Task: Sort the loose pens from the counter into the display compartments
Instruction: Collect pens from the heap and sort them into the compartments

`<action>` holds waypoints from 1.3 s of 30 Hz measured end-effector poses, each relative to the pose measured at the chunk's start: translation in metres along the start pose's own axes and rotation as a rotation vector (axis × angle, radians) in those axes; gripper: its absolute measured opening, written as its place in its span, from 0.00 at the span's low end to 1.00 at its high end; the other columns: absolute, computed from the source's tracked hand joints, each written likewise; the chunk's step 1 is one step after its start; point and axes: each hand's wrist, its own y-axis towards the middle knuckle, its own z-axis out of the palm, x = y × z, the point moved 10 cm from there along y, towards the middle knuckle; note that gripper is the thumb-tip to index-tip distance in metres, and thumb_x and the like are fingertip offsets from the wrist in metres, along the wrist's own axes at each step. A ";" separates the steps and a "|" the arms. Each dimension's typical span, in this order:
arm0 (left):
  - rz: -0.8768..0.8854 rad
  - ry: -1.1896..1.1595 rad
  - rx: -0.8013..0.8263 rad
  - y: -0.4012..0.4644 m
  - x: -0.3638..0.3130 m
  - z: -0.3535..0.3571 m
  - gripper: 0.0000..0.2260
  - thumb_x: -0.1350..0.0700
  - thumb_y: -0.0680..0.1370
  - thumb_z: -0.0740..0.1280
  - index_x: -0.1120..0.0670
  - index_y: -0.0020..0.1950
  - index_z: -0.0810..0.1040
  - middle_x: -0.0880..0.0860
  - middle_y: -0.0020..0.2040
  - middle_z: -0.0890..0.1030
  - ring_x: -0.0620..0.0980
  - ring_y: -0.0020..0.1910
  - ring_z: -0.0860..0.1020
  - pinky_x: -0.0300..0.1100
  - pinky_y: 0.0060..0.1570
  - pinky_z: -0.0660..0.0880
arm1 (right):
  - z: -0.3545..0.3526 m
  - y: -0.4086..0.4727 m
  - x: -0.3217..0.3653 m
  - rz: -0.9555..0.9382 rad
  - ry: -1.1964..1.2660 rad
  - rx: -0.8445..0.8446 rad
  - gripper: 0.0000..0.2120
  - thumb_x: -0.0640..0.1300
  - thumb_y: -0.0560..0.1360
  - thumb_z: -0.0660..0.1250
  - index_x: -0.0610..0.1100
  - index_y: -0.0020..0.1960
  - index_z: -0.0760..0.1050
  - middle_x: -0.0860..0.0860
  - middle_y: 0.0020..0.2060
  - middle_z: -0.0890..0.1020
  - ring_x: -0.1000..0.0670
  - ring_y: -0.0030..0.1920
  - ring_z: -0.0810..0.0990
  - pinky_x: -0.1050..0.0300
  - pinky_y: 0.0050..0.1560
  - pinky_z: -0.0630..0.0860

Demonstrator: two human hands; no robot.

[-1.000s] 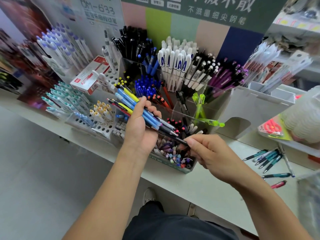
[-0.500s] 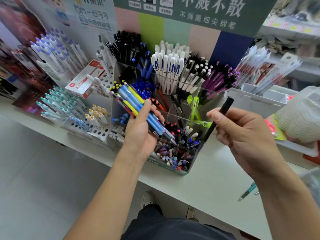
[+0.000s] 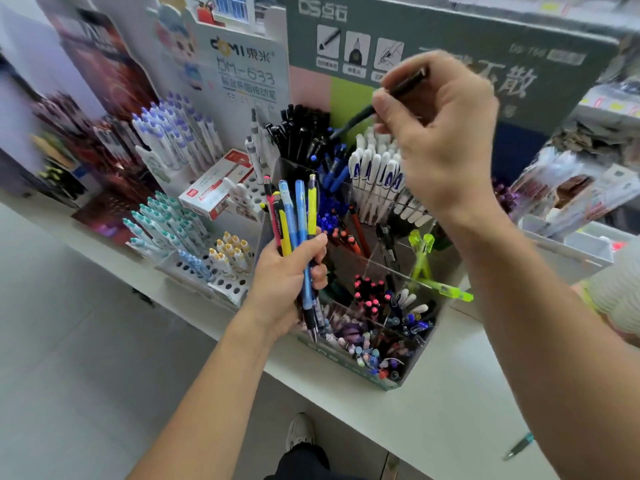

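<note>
My left hand [image 3: 284,285] grips a bundle of pens [image 3: 294,216], blue, yellow and pink, held upright in front of the clear display case [image 3: 412,368]. My right hand [image 3: 440,140] is raised above the back compartments and pinches a black pen [image 3: 360,116]. That pen slants down to the left, its tip just over the compartment of black pens [image 3: 301,136]. White pens with blue print [image 3: 377,174] fill the compartment beside it. The front compartments hold pink-capped, purple and blue pens.
A perforated white rack [image 3: 221,271] with teal, yellow and blue pens stands left of the case. A red-and-white box [image 3: 214,188] lies behind it. One teal pen [image 3: 519,445] lies on the white counter [image 3: 450,420] at the lower right. Packaged pens lean at the right.
My right hand has lifted the black pen from in front of the case up and back, over the rear black-pen compartment. My left hand has turned its bundle from slanted to upright.
</note>
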 end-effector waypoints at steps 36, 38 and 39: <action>-0.054 0.121 0.132 -0.004 -0.002 -0.023 0.09 0.57 0.74 0.73 0.56 0.52 0.78 0.50 0.32 0.73 0.47 0.26 0.69 0.38 0.25 0.68 | 0.083 0.003 0.000 0.097 -0.561 0.413 0.17 0.58 0.76 0.72 0.43 0.46 0.84 0.47 0.40 0.85 0.48 0.40 0.82 0.52 0.45 0.80; -0.033 0.208 0.152 -0.007 0.001 -0.018 0.06 0.62 0.77 0.72 0.55 0.49 0.76 0.50 0.30 0.73 0.49 0.26 0.69 0.41 0.26 0.69 | 0.080 -0.032 -0.018 0.239 -0.544 0.522 0.21 0.64 0.72 0.72 0.45 0.40 0.82 0.50 0.32 0.81 0.55 0.32 0.77 0.62 0.33 0.73; -0.033 0.259 0.168 -0.008 0.004 -0.013 0.07 0.63 0.77 0.71 0.55 0.48 0.74 0.51 0.29 0.72 0.49 0.26 0.69 0.42 0.26 0.69 | 0.080 -0.045 -0.030 0.298 -0.524 0.563 0.21 0.65 0.72 0.73 0.46 0.41 0.82 0.51 0.31 0.80 0.57 0.30 0.75 0.65 0.29 0.69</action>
